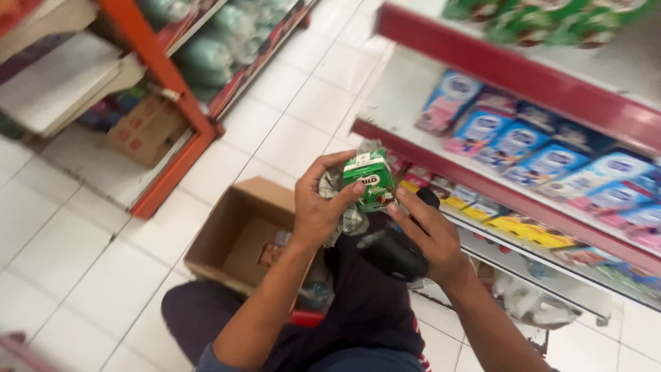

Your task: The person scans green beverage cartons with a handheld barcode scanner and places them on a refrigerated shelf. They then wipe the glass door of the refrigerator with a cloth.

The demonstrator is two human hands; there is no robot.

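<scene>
White floor tiles are spreading beneath the grip, and a red-edged shelf unit is rising to its right, carrying blue cartons on the level just beyond the hands and yellow packs on the level right of them. An orange-framed rack is standing well away to the upper left of the grip. A brown cardboard box is lying open on the floor, just left of and below the left hand, with a few items showing inside.

The left hand is closing around a small green drink carton, thumb across the front face and fingers behind; a checked cloth is bunching in the same palm, under the carton. The carton is sitting upright at the top of this grip, above the person's lap.

The right hand is wrapping around a dark handheld device below the carton, while its extended forefinger is touching the carton's lower right edge.

Recommended practice, as a judgement: the left hand should be keeping the carton steady and square to the device, with the thumb clear of any printed panel. The cloth should be staying tucked in the palm so that it is not covering the carton face. The right hand should be maintaining a firm hold on the device.
</scene>
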